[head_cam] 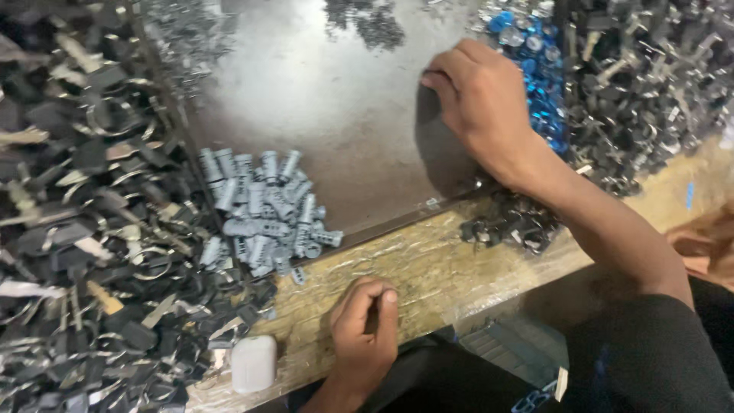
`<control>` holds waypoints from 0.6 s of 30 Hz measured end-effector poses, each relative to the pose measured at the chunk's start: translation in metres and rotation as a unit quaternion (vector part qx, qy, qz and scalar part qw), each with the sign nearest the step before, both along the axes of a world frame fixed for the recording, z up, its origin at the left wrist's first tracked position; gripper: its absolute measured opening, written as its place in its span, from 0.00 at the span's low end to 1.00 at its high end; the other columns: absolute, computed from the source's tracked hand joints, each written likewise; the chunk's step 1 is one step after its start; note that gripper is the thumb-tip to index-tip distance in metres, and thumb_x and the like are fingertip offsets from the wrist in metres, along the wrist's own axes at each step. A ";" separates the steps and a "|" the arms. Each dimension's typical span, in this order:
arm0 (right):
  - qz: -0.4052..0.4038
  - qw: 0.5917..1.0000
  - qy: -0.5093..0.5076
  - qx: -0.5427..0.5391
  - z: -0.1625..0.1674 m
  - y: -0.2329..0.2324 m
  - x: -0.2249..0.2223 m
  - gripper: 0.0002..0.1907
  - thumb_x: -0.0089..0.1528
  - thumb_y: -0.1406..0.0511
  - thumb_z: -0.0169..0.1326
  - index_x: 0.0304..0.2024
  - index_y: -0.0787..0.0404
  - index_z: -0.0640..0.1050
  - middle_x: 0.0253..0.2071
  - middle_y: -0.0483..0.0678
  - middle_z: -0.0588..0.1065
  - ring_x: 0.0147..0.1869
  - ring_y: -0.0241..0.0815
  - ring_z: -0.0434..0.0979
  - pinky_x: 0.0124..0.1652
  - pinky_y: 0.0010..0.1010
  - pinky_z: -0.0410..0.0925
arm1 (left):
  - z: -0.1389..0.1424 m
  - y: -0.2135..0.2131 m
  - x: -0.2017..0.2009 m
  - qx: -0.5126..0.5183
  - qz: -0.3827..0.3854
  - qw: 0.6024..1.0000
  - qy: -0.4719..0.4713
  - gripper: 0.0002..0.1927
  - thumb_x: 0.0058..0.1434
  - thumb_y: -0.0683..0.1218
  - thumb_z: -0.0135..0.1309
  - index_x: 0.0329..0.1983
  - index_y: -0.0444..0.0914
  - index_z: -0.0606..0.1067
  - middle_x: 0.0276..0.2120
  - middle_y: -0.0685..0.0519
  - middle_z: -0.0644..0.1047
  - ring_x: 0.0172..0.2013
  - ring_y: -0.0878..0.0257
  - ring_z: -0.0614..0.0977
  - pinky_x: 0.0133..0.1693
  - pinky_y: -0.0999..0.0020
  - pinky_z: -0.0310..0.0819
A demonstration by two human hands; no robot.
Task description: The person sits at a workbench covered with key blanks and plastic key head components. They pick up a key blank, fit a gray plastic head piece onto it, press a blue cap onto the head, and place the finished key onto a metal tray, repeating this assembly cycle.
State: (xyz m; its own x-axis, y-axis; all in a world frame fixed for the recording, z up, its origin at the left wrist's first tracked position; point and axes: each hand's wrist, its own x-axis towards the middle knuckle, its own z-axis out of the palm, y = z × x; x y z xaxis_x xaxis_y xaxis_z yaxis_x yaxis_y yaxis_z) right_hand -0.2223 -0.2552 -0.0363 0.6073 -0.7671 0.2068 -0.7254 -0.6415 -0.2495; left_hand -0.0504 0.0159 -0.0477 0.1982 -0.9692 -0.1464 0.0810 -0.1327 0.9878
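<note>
Now | left hand point(365, 325) fisted on bench edge point(428, 268) | right hand point(478, 95) on tray point(321, 99)

Glossy metal sheet point(336, 99) — matt grey plastic plugs point(264, 210), rough wooden bench point(413, 268)

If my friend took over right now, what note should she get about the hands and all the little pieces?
Left hand: curled into a loose fist on the wooden bench edge; whether it holds anything cannot be seen.
Right hand: palm down, fingers bent on the dark metal sheet, beside the blue caps.
Grey plastic pieces: heaped at the sheet's near left corner.
Black parts: big piles on the left and far right, a small clump under the right forearm.
White case: near the left hand.
Done: one grey heap gathered. Left: large mixed piles.
</note>
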 end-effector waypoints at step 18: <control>0.036 0.965 -0.258 0.034 0.043 0.251 0.017 0.08 0.68 0.71 0.60 0.43 0.70 0.73 0.38 0.52 0.74 0.35 0.46 0.79 0.34 0.34 0.73 | -0.007 0.041 -0.024 0.116 0.014 0.953 0.279 0.07 0.70 0.38 0.47 0.39 0.27 0.72 0.34 0.52 0.74 0.33 0.70 0.71 0.35 0.75 0.65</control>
State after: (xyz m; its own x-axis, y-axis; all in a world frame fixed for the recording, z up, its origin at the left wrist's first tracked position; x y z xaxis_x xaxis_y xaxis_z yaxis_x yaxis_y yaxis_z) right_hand -0.2053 -0.0040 0.0068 0.4884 -0.7492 0.4473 -0.4476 -0.6552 -0.6086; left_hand -0.0744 0.0572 -0.0547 0.0526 -0.8937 -0.4457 0.5919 -0.3316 0.7347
